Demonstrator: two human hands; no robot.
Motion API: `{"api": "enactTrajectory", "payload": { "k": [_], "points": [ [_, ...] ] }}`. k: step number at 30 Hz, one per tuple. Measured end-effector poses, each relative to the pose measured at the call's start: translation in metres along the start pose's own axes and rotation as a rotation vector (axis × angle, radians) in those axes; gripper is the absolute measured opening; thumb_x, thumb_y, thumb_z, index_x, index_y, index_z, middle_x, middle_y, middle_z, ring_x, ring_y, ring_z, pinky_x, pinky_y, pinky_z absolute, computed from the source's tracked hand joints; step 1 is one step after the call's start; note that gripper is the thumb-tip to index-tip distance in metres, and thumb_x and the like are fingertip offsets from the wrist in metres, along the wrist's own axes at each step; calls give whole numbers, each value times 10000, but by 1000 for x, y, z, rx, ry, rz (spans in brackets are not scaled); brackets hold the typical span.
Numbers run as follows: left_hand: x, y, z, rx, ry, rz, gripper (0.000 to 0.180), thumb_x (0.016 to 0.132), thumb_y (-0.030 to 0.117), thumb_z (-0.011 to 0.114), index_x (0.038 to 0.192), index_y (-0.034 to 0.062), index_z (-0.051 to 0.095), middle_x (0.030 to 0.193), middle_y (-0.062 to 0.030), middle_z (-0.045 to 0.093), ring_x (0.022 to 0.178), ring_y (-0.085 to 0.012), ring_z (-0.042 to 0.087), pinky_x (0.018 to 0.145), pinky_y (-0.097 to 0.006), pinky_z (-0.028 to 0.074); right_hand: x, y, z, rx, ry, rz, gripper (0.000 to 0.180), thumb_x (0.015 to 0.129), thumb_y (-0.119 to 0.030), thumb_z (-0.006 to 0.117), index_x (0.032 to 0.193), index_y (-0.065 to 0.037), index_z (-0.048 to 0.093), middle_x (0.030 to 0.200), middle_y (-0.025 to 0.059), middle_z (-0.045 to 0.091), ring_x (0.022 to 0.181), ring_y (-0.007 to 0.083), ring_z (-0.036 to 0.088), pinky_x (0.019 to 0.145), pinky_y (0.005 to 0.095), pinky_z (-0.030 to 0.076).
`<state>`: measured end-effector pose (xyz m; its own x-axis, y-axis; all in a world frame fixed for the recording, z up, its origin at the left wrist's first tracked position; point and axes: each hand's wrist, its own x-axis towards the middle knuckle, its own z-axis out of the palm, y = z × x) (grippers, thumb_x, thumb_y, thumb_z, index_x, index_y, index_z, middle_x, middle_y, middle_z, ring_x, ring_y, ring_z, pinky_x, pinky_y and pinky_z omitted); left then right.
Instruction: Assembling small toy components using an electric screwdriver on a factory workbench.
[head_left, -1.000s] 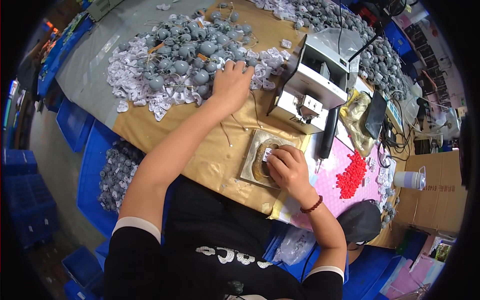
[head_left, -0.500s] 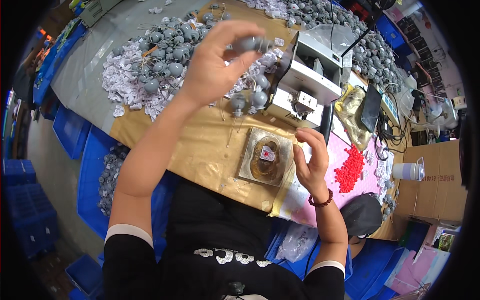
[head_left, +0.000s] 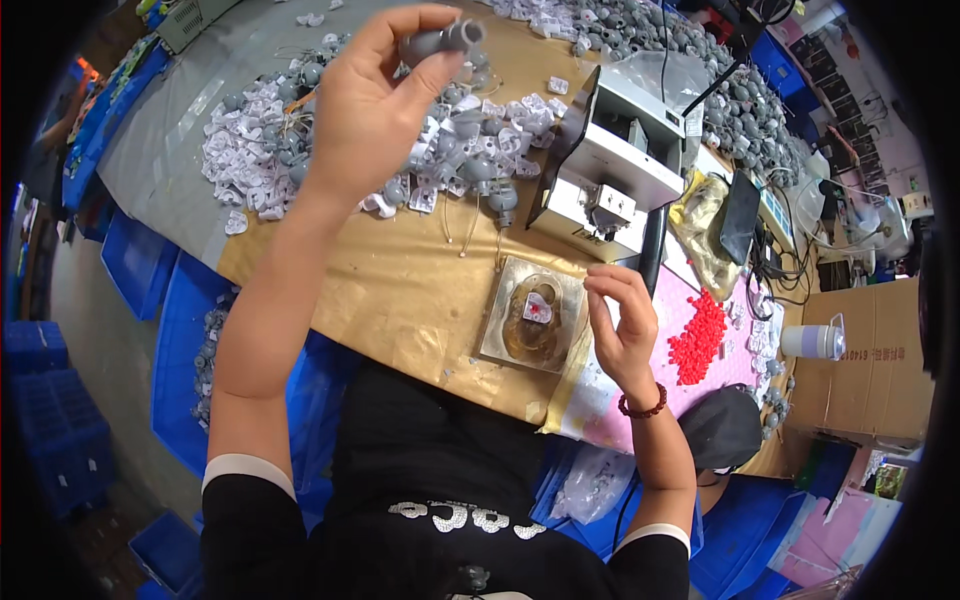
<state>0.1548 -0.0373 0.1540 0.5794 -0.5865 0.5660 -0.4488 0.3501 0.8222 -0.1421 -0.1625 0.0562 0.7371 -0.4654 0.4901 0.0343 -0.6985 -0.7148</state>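
Note:
My left hand [head_left: 375, 100] is raised over the far part of the table, its fingers closed round a grey plastic piece [head_left: 440, 42] with an open round end. Below it spreads a heap of white plastic pieces [head_left: 240, 165] mixed with grey bulb-shaped parts [head_left: 478, 172], some trailing thin wires. My right hand [head_left: 625, 325] hovers beside the square metal block [head_left: 492, 335], thumb and fingers apart with nothing between them. In the block's hollow lies a small white piece [head_left: 538, 307] with a red spot at its middle.
A white-and-black bench machine [head_left: 610, 160] stands beyond the block. Small red pieces [head_left: 697, 340] lie on a pink sheet [head_left: 625, 420] to the right. More grey parts [head_left: 745, 125] are heaped at the far right. A white cup [head_left: 815, 342] stands before a cardboard box [head_left: 870, 370]. Blue bins [head_left: 180, 370] sit below the table.
My left hand has moved up and to the left with the grey piece, uncovering more of the heap. Several grey parts near the machine have shifted. My right hand has hardly moved.

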Motion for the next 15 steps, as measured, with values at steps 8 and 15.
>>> {"api": "enactTrajectory", "payload": {
  "k": [8,15],
  "points": [
    [-30,31,24,-495,-420,74,316,956,-22,607,1267,5,558,1380,-221,515,1214,-241,588,973,-325,532,35,-25,-4,6,143,-180,444,817,-14,715,1236,47,582,1249,224,604,1172,337,589,1015,411,459],
    [-77,37,42,-817,-503,-180,196,951,15,615,1145,28,589,1331,-251,526,1201,-276,587,977,-356,510,32,-50,2,737,-203,339,413,954,-57,655,1336,47,537,1136,128,651,1011,179,628,901,320,502]
  ]
}}
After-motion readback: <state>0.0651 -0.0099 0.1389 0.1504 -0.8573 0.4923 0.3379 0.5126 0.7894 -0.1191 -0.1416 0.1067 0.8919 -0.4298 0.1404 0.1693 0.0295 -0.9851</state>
